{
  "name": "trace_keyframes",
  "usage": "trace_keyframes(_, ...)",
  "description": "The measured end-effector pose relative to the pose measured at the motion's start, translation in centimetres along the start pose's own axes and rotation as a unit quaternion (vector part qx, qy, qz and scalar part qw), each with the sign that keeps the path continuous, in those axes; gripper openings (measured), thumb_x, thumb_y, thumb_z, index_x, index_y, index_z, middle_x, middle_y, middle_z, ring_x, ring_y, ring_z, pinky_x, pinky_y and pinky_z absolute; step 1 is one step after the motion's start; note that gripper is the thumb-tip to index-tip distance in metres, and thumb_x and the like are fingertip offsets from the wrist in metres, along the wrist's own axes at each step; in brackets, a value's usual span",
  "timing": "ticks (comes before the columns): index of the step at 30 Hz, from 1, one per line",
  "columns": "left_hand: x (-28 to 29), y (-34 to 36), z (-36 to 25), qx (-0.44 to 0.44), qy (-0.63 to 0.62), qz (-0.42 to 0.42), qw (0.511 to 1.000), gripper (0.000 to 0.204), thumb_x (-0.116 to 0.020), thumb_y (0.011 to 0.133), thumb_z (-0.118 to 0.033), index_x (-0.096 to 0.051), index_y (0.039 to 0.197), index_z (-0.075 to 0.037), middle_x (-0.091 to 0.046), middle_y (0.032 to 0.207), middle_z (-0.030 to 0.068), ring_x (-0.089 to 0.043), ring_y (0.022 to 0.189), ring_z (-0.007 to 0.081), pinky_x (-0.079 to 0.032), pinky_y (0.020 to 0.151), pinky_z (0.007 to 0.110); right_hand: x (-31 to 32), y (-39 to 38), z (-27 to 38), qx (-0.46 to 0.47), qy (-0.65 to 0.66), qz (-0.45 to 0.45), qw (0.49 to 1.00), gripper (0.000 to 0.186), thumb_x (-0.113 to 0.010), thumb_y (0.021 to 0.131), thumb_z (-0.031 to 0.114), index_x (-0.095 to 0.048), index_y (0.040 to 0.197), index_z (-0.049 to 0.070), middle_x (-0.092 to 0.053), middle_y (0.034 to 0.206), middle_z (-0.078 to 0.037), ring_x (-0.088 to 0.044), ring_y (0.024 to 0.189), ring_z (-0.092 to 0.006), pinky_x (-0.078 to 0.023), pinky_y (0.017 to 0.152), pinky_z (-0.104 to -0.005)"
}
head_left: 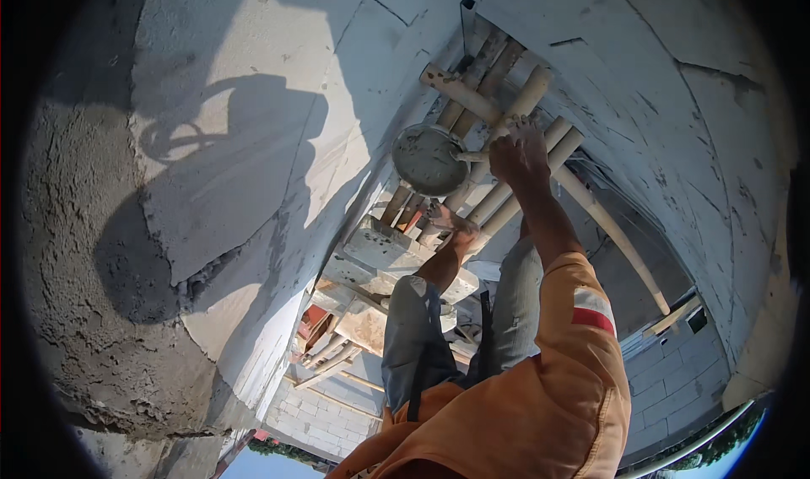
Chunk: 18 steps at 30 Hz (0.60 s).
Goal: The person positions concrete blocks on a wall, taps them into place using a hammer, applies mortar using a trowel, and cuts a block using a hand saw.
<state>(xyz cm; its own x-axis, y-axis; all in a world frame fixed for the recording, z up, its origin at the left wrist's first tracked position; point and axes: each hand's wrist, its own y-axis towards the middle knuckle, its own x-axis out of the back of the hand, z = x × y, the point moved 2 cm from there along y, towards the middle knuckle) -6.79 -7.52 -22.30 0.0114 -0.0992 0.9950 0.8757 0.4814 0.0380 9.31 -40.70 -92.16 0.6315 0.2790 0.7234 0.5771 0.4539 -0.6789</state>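
Observation:
My right hand, at the end of an orange sleeve, is closed round the handle of a trowel. The trowel's other end reaches into a round pan of wet grey mortar, and its blade cannot be made out. The pan rests on wooden poles, close to the left wall. My left hand does not show. Below the pan, my bare foot stands on the poles.
Several round poles cross beneath me as a platform, with a drop to a lower floor. Pale block walls rise on both sides. Rough grey plaster covers the far left. Blocks and boards lie below.

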Motion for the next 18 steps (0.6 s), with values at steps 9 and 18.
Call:
trace_keyframes(9,-6.0,-0.1,1.1,0.056,0.062,0.038,0.996,0.048,-0.063,0.096,-0.030,-0.060,0.136,-0.004,-0.059,0.139,0.0152,-0.055,0.130,0.0268,-0.040,0.112,0.043,-9.4,8.1,5.1,-0.033,0.122,0.103,0.987,0.026,-0.063,0.087,0.020,-0.071,0.109,0.009,-0.072,0.110,-0.012,-0.068,0.105,-0.0321,-0.051,0.091,-0.0517)
trace_keyframes(18,-5.2,1.2,2.5,0.062,0.068,0.037,0.995,0.048,-0.063,0.095,-0.030,-0.061,0.135,-0.003,-0.060,0.138,0.0158,-0.055,0.130,0.0279,-0.040,0.112,0.044,-6.8,5.0,8.4,0.057,0.127,0.056,0.989,0.019,-0.065,0.085,0.014,-0.070,0.098,0.001,-0.072,0.099,-0.020,-0.071,0.096,-0.0344,-0.059,0.080,-0.0451)
